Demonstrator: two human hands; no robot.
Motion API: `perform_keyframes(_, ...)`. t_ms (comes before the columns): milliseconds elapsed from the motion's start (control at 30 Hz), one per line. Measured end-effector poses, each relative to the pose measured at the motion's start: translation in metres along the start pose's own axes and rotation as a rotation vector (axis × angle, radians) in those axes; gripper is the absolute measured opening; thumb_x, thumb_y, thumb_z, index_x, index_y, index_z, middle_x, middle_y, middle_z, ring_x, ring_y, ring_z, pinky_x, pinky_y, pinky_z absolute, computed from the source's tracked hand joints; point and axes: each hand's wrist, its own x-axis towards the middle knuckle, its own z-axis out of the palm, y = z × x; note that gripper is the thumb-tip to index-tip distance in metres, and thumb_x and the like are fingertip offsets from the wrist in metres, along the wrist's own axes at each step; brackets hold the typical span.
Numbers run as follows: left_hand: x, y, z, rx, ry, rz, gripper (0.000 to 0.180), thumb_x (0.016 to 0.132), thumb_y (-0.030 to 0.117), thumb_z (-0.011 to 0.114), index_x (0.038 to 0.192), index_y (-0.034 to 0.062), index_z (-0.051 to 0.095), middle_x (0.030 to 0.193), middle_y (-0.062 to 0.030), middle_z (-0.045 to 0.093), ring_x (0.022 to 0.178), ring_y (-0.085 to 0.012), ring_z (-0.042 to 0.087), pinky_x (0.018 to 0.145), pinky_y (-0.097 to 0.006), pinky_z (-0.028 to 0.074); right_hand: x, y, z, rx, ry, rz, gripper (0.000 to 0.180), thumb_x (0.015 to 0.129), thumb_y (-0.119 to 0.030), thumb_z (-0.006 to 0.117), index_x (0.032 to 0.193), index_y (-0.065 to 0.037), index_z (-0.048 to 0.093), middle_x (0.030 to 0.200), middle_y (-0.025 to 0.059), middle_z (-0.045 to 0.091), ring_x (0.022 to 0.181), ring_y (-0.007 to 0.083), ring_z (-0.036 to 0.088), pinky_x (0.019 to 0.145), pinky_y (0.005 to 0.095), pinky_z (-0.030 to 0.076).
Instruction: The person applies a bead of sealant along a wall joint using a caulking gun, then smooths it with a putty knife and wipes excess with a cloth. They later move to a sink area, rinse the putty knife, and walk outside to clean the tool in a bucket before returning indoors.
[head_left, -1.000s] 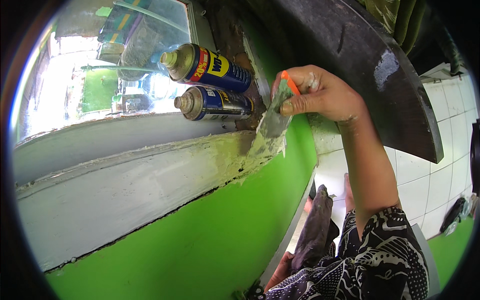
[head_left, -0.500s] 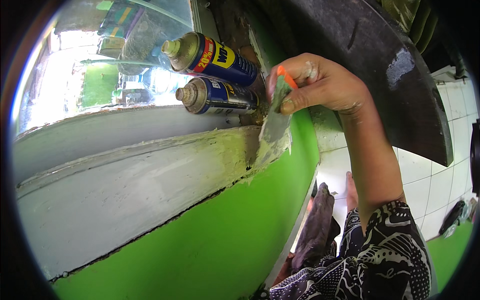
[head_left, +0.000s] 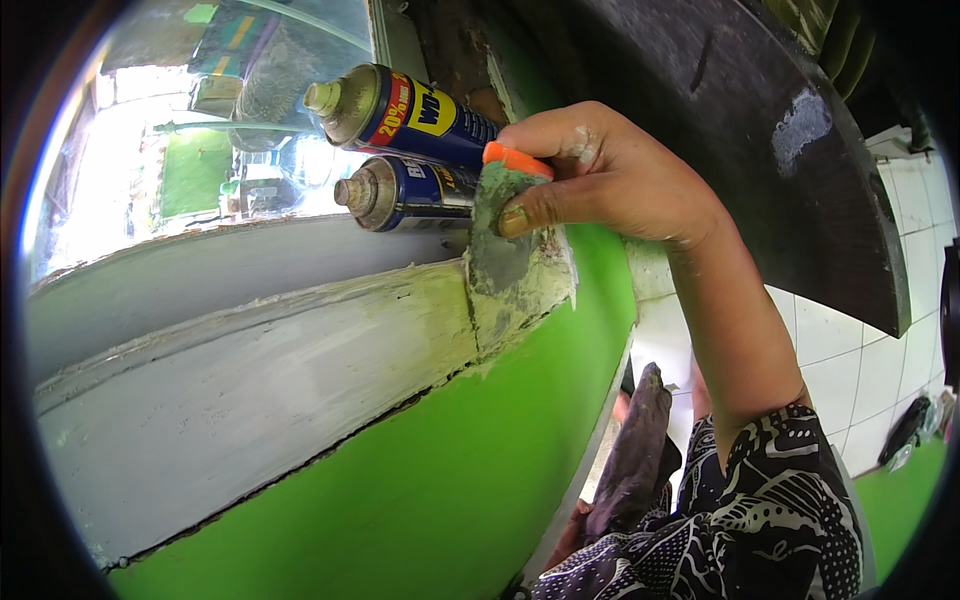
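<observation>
My right hand (head_left: 610, 175) pinches a putty knife (head_left: 500, 235) between thumb and fingers. The knife's broad, smeared grey blade has an orange edge at the top. It presses flat on the pale, putty-covered end of the white ledge (head_left: 230, 400), just above the green wall (head_left: 400, 480). Left of the knife, two blue spray cans, an upper can (head_left: 400, 112) and a lower can (head_left: 405, 195), lie on their sides. Low in view, part of my left hand (head_left: 572, 535) shows against a crumpled dark purplish-grey cloth or bag (head_left: 630, 455) that it seems to hold; its fingers are mostly hidden.
A window (head_left: 200, 140) with bright glass is at the far left. A dark, curved slab (head_left: 740, 150) with a pale patch rises behind my right hand. White floor tiles (head_left: 835, 375) lie below at right, with a dark item (head_left: 905, 432) on them. A dark crack runs under the ledge.
My right hand has moved left with the putty knife. Its blade has turned from nearly edge-on to broadside and now covers more of the ledge's end.
</observation>
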Motion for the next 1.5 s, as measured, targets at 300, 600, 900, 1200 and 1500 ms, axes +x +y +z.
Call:
perform_keyframes(300,-0.026,0.029,0.090,-0.094,-0.076,-0.177,0.047,0.079,0.025,0.039,0.106,-0.0063,0.061,0.108,-0.0210,0.065,0.093,-0.0318,0.062,0.092,-0.039,0.046,-0.007,0.001,-0.003,-0.049,0.077,0.006,0.022,0.074,-0.010,0.075,0.093,-0.001,0.067,0.069,-0.0036,0.053,0.066,0.0075,0.047,0.060,0.0260,0.037)
perform_keyframes(600,-0.022,0.022,0.076,-0.179,-0.137,-0.192,0.050,0.079,0.025,0.038,0.110,-0.0077,0.060,0.110,-0.0219,0.064,0.095,-0.0327,0.062,0.093,-0.039,0.046,-0.017,-0.001,-0.014,0.225,-0.046,0.001,0.027,0.079,-0.012,0.072,0.101,0.002,0.065,0.080,-0.0031,0.063,0.076,0.0067,0.054,0.071,0.0240,0.043)
perform_keyframes(900,-0.014,0.020,0.064,-0.206,-0.142,-0.128,0.045,0.080,0.024,0.038,0.104,-0.0071,0.061,0.108,-0.0219,0.065,0.093,-0.0323,0.061,0.092,-0.039,0.046,-0.010,0.024,-0.019,-0.162,-0.135,0.212,0.023,0.079,-0.018,0.073,0.086,0.000,0.063,0.069,-0.0036,0.051,0.067,0.0074,0.046,0.062,0.0257,0.038)
perform_keyframes(1200,-0.024,0.030,0.085,-0.138,-0.128,-0.173,0.045,0.079,0.025,0.040,0.103,-0.0064,0.062,0.103,-0.0213,0.066,0.090,-0.0323,0.063,0.089,-0.039,0.048,-0.021,-0.009,-0.023,0.099,-0.129,0.035,0.031,0.080,-0.011,0.068,0.107,0.003,0.064,0.086,0.0014,0.062,0.079,0.0089,0.053,0.074,0.0263,0.043)
perform_keyframes(1500,-0.025,0.026,0.091,-0.089,-0.042,-0.172,0.048,0.077,0.025,0.041,0.109,-0.0056,0.060,0.107,-0.0208,0.065,0.092,-0.0323,0.063,0.091,-0.041,0.048,0.001,-0.006,-0.009,-0.333,-0.232,0.167,0.027,0.079,-0.001,0.068,0.106,0.001,0.062,0.085,-0.0029,0.059,0.079,0.0045,0.050,0.072,0.0237,0.044)
